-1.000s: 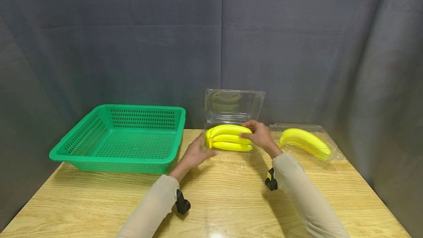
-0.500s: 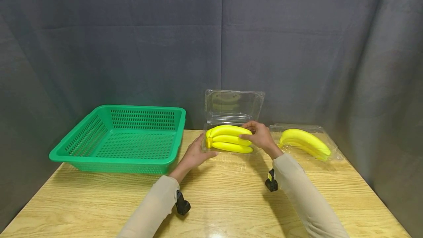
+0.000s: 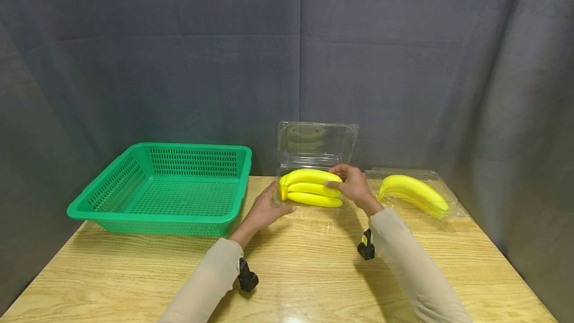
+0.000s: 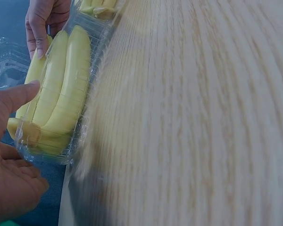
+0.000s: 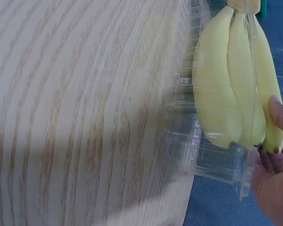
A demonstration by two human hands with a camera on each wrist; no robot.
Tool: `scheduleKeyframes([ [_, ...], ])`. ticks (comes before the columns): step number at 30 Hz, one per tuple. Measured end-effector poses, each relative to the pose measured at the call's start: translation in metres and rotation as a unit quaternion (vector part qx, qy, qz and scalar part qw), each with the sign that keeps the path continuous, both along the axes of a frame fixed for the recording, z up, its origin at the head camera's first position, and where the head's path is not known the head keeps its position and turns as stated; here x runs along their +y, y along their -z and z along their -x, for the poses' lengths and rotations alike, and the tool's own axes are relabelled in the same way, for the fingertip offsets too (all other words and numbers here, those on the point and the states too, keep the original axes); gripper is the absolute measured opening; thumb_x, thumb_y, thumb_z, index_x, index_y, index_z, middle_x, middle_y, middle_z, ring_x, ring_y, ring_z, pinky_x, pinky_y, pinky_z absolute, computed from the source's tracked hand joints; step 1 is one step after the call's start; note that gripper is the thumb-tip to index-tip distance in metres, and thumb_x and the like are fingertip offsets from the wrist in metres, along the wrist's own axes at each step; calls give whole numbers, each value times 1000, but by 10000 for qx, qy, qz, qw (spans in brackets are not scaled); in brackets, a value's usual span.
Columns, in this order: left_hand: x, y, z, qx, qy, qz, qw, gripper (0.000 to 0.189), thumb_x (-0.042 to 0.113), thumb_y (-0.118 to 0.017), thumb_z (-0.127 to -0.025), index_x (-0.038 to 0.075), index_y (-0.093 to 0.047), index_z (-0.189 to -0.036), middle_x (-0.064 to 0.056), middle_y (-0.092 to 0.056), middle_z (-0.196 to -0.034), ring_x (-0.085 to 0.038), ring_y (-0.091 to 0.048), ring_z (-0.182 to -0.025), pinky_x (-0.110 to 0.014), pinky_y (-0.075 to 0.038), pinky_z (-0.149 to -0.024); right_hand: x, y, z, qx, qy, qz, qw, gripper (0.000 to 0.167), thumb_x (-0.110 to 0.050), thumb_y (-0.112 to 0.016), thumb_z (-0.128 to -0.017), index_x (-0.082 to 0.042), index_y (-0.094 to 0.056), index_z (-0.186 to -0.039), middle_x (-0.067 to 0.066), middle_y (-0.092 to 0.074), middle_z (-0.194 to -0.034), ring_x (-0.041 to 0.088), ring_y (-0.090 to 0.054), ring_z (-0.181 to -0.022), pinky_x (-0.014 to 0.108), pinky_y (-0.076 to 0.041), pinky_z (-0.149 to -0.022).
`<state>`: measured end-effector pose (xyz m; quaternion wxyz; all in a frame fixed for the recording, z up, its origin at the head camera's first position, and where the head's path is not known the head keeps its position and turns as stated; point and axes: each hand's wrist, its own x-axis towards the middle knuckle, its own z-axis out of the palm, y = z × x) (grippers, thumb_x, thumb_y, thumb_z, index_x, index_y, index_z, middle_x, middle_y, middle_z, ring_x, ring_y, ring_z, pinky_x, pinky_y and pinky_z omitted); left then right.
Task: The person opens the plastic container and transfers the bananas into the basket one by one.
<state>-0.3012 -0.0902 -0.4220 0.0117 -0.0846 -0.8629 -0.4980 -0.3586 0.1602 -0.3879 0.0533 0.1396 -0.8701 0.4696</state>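
Observation:
A bunch of yellow bananas (image 3: 311, 188) lies in the base of a clear plastic clamshell (image 3: 319, 143), whose lid stands raised at the back. My right hand (image 3: 354, 184) pinches the tip end of the bunch, thumb on top and fingers behind. At the stem end, my left hand (image 3: 264, 208) holds the clamshell's left side, its thumb along the front. The left wrist view shows that thumb (image 4: 23, 94) over the clear wall and the fingers bent below. In the right wrist view, the banana tips (image 5: 273, 149) sit between the right thumb and fingers.
To the right, a second clear clamshell (image 3: 455, 208) has another banana bunch (image 3: 414, 193) in it. A green perforated basket (image 3: 159, 217) stands on the left of the wooden table (image 3: 305, 268). A dark grey curtain (image 3: 224, 64) hangs behind.
The front bananas have settled very slightly lower in the clamshell. Both hands stay in nearly the same place.

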Motion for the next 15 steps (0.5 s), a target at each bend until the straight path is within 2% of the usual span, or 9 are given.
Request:
scheduleKeyframes([
  [4,0,1,0,-61,-28,53,10000,96,31,-77,-84,4,-18,-154,-19,-23,-155,-38,-22,-141,-56,-26,-109,0,0,-1,-24,32,71,10000,30,-10,-77,-84,-2,-66,-111,14,-66,-103,25,-58,-82,36,-50,-70],
  [15,0,1,1,-41,-46,19,10000,96,30,-78,-83,3,-20,-154,-19,-24,-155,-38,-23,-140,-55,-25,-110,2,-3,-1,59,53,49,10000,33,-13,-78,-84,-3,-66,-114,14,-66,-106,27,-60,-87,39,-51,-74],
])
